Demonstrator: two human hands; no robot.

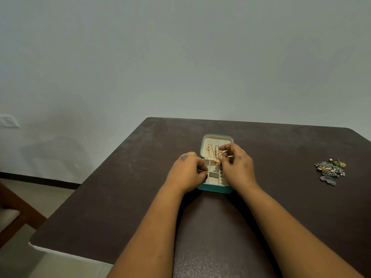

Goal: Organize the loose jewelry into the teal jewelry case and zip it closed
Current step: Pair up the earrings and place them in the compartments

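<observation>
The teal jewelry case lies open in the middle of the dark table, its cream lid tipped back. Gold chains hang inside the lid. My right hand is over the case and pinches a gold dangling earring above the cream compartments. My left hand rests at the case's left edge, with curled fingers pinching something small and gold that is mostly hidden. A loose heap of dark and gold jewelry lies far to the right on the table.
The dark brown table ends in edges at the left and front-left. A wooden chair stands at the lower left, below table level. A plain wall rises behind the table.
</observation>
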